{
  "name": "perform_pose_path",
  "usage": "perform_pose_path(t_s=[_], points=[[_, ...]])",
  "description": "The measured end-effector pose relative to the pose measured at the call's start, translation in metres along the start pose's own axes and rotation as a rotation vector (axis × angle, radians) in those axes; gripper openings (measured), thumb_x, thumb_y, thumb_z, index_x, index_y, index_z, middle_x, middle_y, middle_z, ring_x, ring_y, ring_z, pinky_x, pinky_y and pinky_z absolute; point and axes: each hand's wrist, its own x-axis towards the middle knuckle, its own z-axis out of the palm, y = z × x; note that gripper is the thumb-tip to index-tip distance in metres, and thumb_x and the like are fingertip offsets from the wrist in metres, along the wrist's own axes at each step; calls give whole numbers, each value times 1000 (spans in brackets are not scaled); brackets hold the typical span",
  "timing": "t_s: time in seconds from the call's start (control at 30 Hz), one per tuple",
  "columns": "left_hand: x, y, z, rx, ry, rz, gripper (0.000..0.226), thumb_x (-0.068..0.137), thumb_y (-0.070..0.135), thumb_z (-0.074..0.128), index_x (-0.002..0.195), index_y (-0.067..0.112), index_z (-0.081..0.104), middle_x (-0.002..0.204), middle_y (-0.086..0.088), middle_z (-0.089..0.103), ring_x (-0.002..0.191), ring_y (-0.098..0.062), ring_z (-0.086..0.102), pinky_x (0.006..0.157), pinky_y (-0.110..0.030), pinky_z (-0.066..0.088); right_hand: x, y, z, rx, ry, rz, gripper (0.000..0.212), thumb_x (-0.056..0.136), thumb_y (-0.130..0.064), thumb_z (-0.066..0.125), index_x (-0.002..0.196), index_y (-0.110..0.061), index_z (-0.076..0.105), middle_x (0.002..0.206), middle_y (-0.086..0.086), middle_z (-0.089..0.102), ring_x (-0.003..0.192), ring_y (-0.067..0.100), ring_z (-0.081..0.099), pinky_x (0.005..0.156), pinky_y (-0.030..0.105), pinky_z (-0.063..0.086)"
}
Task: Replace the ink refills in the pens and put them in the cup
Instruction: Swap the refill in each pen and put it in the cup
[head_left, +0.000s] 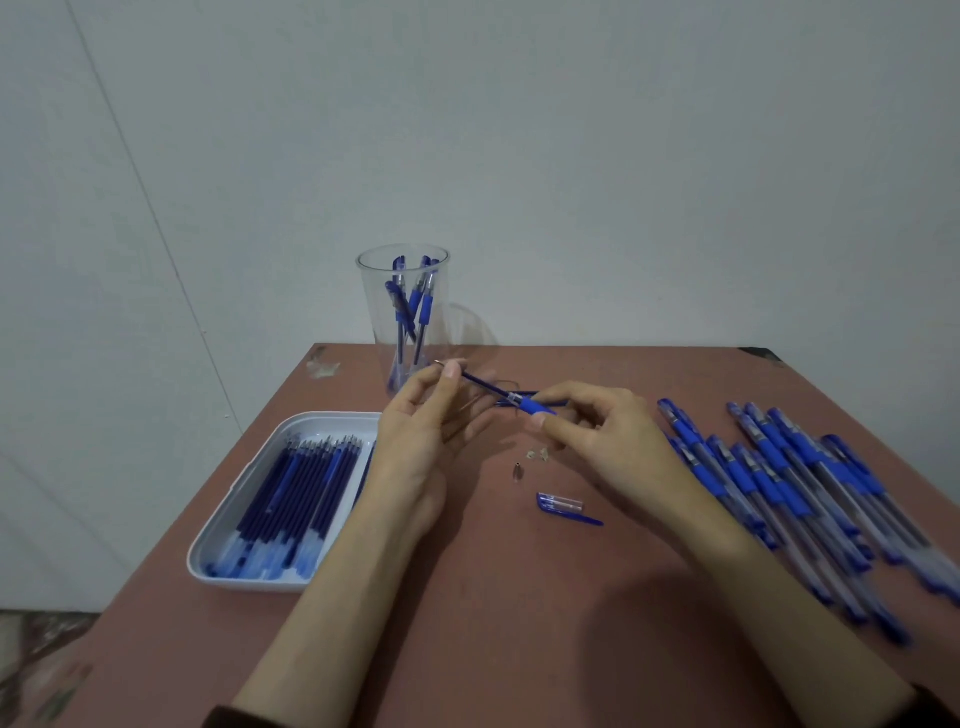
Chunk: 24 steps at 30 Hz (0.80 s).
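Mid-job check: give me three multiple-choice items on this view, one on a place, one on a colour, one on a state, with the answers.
1. The tray sits:
A left of the pen pile
B right of it
C on top of it

2. The loose cap is:
A blue
B red
C black

3. The cup is:
A upright, with pens inside
B tipped over
C empty

Answers:
1 A: the tray lies at the far left and the pile at the far right.
2 A: its clip and end are blue.
3 A: it stands with pens leaning in it.
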Motion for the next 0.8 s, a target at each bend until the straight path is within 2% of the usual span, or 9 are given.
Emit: perform_pose_path(t_s=[0.07,0.17,0.23,0.37,0.57,0.8], points=[[-1,-1,0,-24,-21,16,3,92,12,57,95,14,57,93,-13,73,80,-20,72,73,-26,59,-1,-1,-1,-16,1,-3,12,84,-21,70,86,-32,73,59,-2,59,54,6,49,54,15,37],[-1,-2,-1,11,-38,66,24,84,-4,61,102,11,58,88,-8,74,76,-16,71,74,-24,58,-1,-1,-1,-26,7,-8,10,83,-21,71,87,-30,73,59,-2,59,55,5,49,54,14,37],[0,-2,-2,41,-9,88,26,82,-7,62,101,10,62,83,-2,74,73,-11,70,72,-20,56,-1,-2,-2,-28,6,-11,10,83,-19,71,86,-28,73,60,0,60,53,3,48,54,13,36],[2,0,-4,14,78,132,17,83,-3,63,93,10,67,79,2,72,73,-6,67,66,-15,53,-2,-3,-3,-25,14,-15,20,82,-13,69,81,-32,71,58,-3,57,49,0,44,53,10,35],[4,3,-9,-25,175,269,13,86,2,62,98,7,66,88,-5,68,79,-10,65,71,-17,53,0,1,-5,-33,27,9,20,81,-12,70,80,-31,71,51,-14,51,48,0,43,50,9,33],[1,4,-4,28,242,378,10,89,6,61,97,10,67,81,2,68,73,-5,67,71,-18,53,2,4,-7,-50,41,1,21,81,-13,71,77,-34,70,54,-10,52,50,1,43,51,11,34]])
